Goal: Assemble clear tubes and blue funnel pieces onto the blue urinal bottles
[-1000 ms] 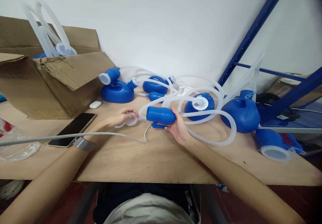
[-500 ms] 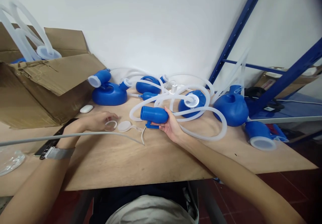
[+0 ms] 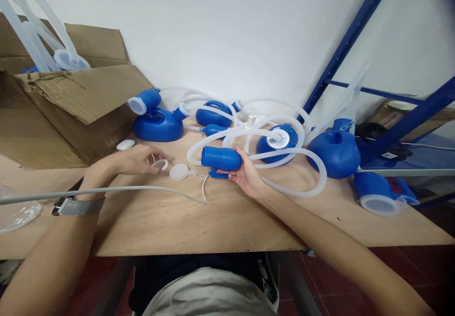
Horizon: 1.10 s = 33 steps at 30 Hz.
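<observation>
My left hand (image 3: 144,160) has its fingers curled round a small white ring (image 3: 159,165), just above the wooden table. Beside the ring, a translucent round cap with a strap (image 3: 179,172) lies flat. My right hand (image 3: 248,173) grips a blue cylindrical bottle part (image 3: 221,158) with a handle below it; its open mouth points left. Behind that hand are coiled clear tubes (image 3: 308,193) and a blue container with a white collar (image 3: 276,141).
At the left stands a cardboard box (image 3: 46,126) with tubes. Blue jugs (image 3: 158,125) line the wall, another jug (image 3: 334,155) sits at right. A grey cable (image 3: 135,188) crosses the table's front near a glass dish (image 3: 23,215). Blue shelving (image 3: 350,36) rises at right.
My left hand has picked up the white ring from the tabletop and tilted it. My right hand still holds the blue part. The whole view has shifted slightly.
</observation>
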### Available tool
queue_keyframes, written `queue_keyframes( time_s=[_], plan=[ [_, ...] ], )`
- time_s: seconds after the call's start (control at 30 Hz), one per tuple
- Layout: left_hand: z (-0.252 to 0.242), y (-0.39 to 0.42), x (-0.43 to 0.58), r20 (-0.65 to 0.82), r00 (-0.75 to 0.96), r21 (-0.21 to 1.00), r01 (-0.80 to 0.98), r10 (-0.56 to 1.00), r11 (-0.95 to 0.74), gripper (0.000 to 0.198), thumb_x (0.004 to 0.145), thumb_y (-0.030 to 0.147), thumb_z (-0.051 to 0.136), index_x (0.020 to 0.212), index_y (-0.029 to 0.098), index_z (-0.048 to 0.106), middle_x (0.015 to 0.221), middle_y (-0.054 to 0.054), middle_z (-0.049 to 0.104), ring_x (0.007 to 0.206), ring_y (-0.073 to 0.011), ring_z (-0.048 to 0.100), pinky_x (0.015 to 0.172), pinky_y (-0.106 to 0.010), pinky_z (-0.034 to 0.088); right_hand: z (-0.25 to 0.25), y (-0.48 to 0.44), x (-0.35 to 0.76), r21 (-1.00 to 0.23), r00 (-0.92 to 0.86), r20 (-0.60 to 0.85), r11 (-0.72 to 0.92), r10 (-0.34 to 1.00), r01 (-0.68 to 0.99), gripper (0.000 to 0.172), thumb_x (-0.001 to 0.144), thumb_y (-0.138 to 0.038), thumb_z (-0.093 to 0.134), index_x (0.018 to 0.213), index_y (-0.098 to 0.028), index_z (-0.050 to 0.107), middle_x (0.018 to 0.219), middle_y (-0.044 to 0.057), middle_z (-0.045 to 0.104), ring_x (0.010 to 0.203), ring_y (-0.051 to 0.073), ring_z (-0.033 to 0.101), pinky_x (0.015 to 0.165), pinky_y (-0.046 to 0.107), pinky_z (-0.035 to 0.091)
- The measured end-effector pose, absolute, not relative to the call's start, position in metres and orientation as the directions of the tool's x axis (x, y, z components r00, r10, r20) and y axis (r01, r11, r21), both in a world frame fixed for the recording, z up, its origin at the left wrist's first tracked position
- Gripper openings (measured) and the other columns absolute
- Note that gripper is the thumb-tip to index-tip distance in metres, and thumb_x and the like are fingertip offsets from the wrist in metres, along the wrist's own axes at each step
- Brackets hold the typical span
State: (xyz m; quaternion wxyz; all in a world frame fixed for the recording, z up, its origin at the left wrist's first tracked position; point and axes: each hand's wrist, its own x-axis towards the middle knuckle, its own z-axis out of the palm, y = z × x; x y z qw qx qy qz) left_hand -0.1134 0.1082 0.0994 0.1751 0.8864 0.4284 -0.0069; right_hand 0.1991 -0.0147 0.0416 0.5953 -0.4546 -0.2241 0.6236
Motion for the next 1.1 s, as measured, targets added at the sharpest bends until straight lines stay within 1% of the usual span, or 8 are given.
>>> queue_keyframes(
  time_s=[0.17,0.27,0.33,0.47,0.7,0.87,1.0,1.1],
  plan=[
    [0.110,0.088,-0.101,0.100,0.737,0.674,0.444,0.669,-0.590,0.057,0.078,0.049,0.076,0.130,0.025,0.070,0.109,-0.006,0.076,0.095,-0.0251,0.073,0.079,-0.034,0.062,0.043,-0.017,0.196,-0.840,0.099,-0.286,-0.200,0.953,-0.505,0.035,0.105,-0.044,0.050,0.130,-0.021,0.058,0.096,0.008,0.080,0.071,0.020,0.079,0.042,0.018,0.050],
    [0.099,0.070,-0.072,0.312,0.716,0.673,0.298,0.625,-0.677,0.056,0.078,0.047,0.082,0.128,0.023,0.072,0.118,-0.009,0.073,0.097,-0.0239,0.074,0.083,-0.035,0.065,0.043,-0.018,0.194,-0.840,0.073,-0.285,-0.212,0.956,-0.499,0.039,0.107,-0.047,0.044,0.133,-0.021,0.059,0.100,0.009,0.080,0.072,0.021,0.079,0.039,0.018,0.047],
    [0.087,0.063,-0.055,0.373,0.699,0.668,0.254,0.610,-0.700,0.057,0.080,0.046,0.082,0.131,0.022,0.072,0.130,-0.012,0.068,0.098,-0.0248,0.075,0.072,-0.031,0.066,0.042,-0.018,0.194,-0.842,0.057,-0.279,-0.216,0.959,-0.495,0.042,0.107,-0.049,0.044,0.134,-0.022,0.059,0.101,0.009,0.080,0.072,0.021,0.079,0.037,0.018,0.045],
    [0.066,0.062,-0.043,0.444,0.673,0.745,0.090,0.592,-0.661,0.062,0.082,0.045,0.083,0.138,0.024,0.068,0.134,-0.013,0.067,0.106,-0.0265,0.074,0.083,-0.038,0.068,0.039,-0.017,0.195,-0.847,0.065,-0.264,-0.199,0.962,-0.492,0.042,0.103,-0.052,0.053,0.132,-0.023,0.061,0.099,0.007,0.080,0.070,0.020,0.078,0.039,0.018,0.048],
    [0.047,0.070,-0.041,0.570,0.659,0.637,0.022,0.490,-0.771,0.057,0.084,0.041,0.085,0.136,0.027,0.070,0.126,-0.011,0.068,0.106,-0.0260,0.075,0.092,-0.046,0.067,0.029,-0.016,0.199,-0.870,0.139,-0.225,-0.134,0.964,-0.474,0.026,0.101,-0.046,0.059,0.112,-0.024,0.068,0.102,0.005,0.079,0.083,0.019,0.076,0.053,0.021,0.060],
    [0.033,0.067,-0.035,0.618,0.626,0.575,0.053,0.476,-0.816,0.055,0.088,0.046,0.080,0.137,0.025,0.070,0.125,-0.012,0.071,0.108,-0.0275,0.074,0.095,-0.046,0.066,0.028,-0.017,0.201,-0.897,0.196,-0.201,-0.100,0.960,-0.430,0.022,0.098,-0.042,0.065,0.112,-0.026,0.067,0.110,0.004,0.077,0.090,0.020,0.075,0.053,0.022,0.062],
    [0.027,0.063,-0.032,0.649,0.592,0.546,0.076,0.478,-0.835,0.054,0.088,0.050,0.079,0.133,0.021,0.073,0.118,-0.012,0.074,0.103,-0.0268,0.075,0.093,-0.044,0.066,0.031,-0.019,0.198,-0.898,0.255,-0.215,-0.089,0.943,-0.430,0.024,0.098,-0.042,0.067,0.114,-0.024,0.066,0.103,0.004,0.077,0.085,0.019,0.075,0.052,0.021,0.063],
    [0.029,0.057,-0.027,0.717,0.543,0.481,0.069,0.437,-0.874,0.052,0.087,0.048,0.080,0.131,0.020,0.074,0.116,-0.011,0.075,0.100,-0.0241,0.075,0.090,-0.039,0.067,0.034,-0.021,0.192,-0.845,0.194,-0.301,-0.167,0.934,-0.508,0.029,0.102,-0.046,0.060,0.116,-0.021,0.066,0.094,0.005,0.077,0.076,0.017,0.074,0.055,0.023,0.064]
  ],
)
